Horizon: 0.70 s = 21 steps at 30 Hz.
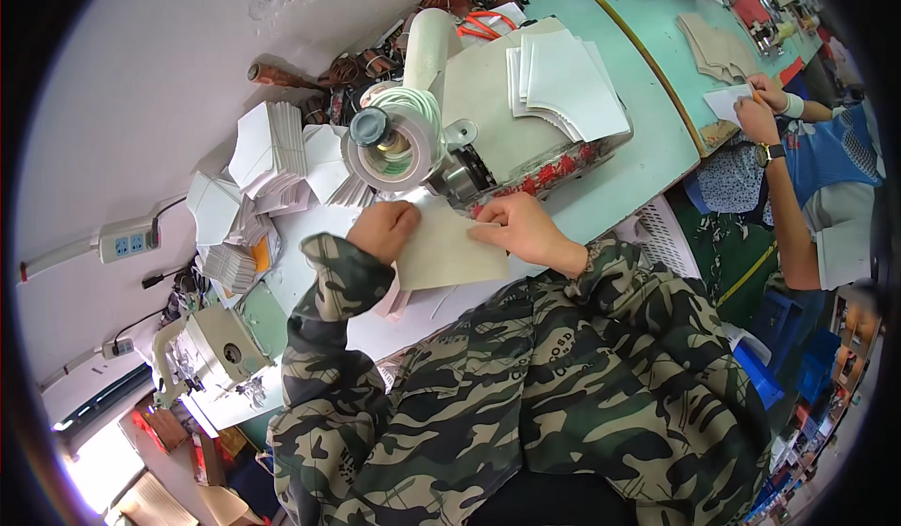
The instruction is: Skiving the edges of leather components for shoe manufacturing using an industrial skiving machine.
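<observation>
A cream-coloured flat sheet (449, 256), perhaps leather or card, lies between my hands at the near side of a machine. My left hand (383, 232), its fingers curled closed, grips the sheet's upper left edge. With thumb and forefinger pinched, my right hand (530, 233) holds its upper right edge. The machine's round head (394, 146), with a dark knob and a pale green coil, stands just beyond the sheet. Close to my right fingers is the machine's dark metal working part (466, 171). Under the sheet's lower edge a pinkish piece (392, 304) shows in part.
Cut white pieces (568, 85) lie stacked on the machine's flat bed (479, 85). More stacks of white pieces (269, 151) stand at the left. Behind are an orange-handled tool (282, 76) and orange scissors (483, 25). At the right, a co-worker's hands (762, 113) hold a white piece.
</observation>
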Tool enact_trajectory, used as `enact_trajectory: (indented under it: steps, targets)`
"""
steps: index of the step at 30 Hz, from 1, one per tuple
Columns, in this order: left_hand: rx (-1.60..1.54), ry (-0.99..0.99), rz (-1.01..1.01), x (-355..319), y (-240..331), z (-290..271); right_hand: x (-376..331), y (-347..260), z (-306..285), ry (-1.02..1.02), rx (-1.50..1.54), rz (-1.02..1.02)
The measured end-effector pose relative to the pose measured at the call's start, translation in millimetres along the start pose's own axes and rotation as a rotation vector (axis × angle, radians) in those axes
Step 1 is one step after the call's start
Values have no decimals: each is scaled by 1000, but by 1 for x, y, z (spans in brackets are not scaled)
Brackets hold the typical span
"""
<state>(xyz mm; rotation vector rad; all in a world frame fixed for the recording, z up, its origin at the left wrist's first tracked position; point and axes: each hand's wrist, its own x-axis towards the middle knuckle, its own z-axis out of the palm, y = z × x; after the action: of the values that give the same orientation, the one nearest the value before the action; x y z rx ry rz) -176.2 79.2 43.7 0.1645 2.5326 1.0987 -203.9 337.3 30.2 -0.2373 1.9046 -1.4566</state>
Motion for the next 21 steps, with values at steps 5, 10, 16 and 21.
enact_trajectory:
  steps: [5,10,16,21]
  targets:
    - [281,3,-57,29,37,-4,-16,-1,-48,-66,27,-12]
    - [617,79,-298,-1,-17,-17,-34,-62,-104,484,-283,-527]
    - [689,-60,-186,-72,-100,30,-19,-59,-114,549,-828,-651]
    - [747,206,13,-83,-82,32,-27,-36,-55,168,-375,-491]
